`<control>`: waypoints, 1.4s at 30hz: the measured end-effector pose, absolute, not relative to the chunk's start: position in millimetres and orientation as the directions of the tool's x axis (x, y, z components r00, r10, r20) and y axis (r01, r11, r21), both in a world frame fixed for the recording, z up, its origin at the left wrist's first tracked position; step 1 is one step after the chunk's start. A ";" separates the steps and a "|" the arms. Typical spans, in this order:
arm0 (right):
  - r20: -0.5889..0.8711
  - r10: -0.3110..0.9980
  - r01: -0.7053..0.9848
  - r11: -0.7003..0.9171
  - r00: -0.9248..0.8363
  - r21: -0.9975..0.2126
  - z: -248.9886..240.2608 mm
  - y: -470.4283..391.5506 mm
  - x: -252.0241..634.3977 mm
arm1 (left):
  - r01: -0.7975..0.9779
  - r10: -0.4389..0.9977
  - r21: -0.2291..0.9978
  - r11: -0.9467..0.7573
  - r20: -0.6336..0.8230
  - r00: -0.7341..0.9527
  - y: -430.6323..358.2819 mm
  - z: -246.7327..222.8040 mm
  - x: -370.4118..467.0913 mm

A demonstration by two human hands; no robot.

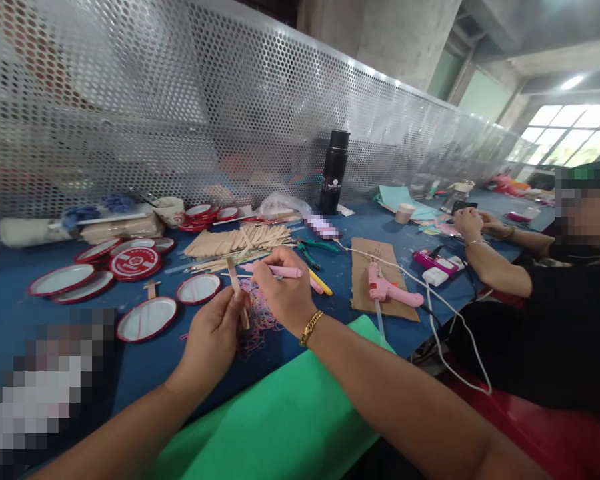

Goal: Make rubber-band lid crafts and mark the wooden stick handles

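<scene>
My left hand (219,327) pinches a flat wooden craft stick (233,275), held upright with its top free. Close beside it, my right hand (286,287) grips a pink marker (286,271) whose tip points left at the stick. Beneath both hands lies a tangle of thin colored rubber bands (263,320), partly hidden by them. Left of my left hand are white lids with red rims; one lid (147,320) has a short wooden stick (151,289) at its far edge. Behind the hands is a pile of craft sticks (237,241).
A pink glue gun (383,285) rests on cardboard (357,267) at the right, near a white cable (460,320) and a purple power strip (437,263). Green-handled pliers (307,255), a yellow marker (321,283) and a black bottle (335,173) stand or lie behind. A co-worker (545,287) sits at right.
</scene>
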State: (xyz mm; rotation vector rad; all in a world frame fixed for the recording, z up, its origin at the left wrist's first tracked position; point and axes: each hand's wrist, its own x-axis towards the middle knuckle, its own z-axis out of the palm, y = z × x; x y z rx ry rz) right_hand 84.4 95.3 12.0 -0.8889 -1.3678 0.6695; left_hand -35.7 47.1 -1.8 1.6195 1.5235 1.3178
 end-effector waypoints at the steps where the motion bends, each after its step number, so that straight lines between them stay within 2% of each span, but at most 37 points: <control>1: 0.527 0.843 0.079 0.522 0.109 -0.850 12.9 94.4 84.6 | 0.408 0.953 0.889 -0.207 0.278 -0.124 47.0 -1.8 -35.6; 10: 0.496 0.868 -0.018 0.496 0.028 -0.868 14.4 89.1 82.6 | 0.404 0.952 0.891 -0.209 0.279 -0.123 48.1 -6.7 -37.2; 17: 0.512 0.854 0.039 0.511 0.089 -0.859 14.2 90.6 84.7 | 0.400 0.958 0.898 -0.185 0.255 -0.129 47.3 -3.0 -35.6; 28: 0.540 0.842 -0.010 0.540 0.018 -0.841 13.0 88.4 83.4 | 0.421 0.949 0.880 -0.218 0.292 -0.118 47.7 -5.9 -38.5; 32: 0.519 0.855 0.018 0.519 0.008 -0.855 10.5 91.1 82.9 | 0.425 0.945 0.875 -0.230 0.305 -0.116 47.8 -6.0 -38.0; 36: 0.521 0.850 0.079 0.516 0.071 -0.853 14.6 90.6 85.5 | 0.411 0.948 0.885 -0.220 0.294 -0.126 48.5 -5.8 -37.1; 42: 0.535 0.844 -0.010 0.536 0.047 -0.844 14.7 88.6 85.2 | 0.406 0.947 0.887 -0.222 0.295 -0.127 48.4 -4.9 -37.0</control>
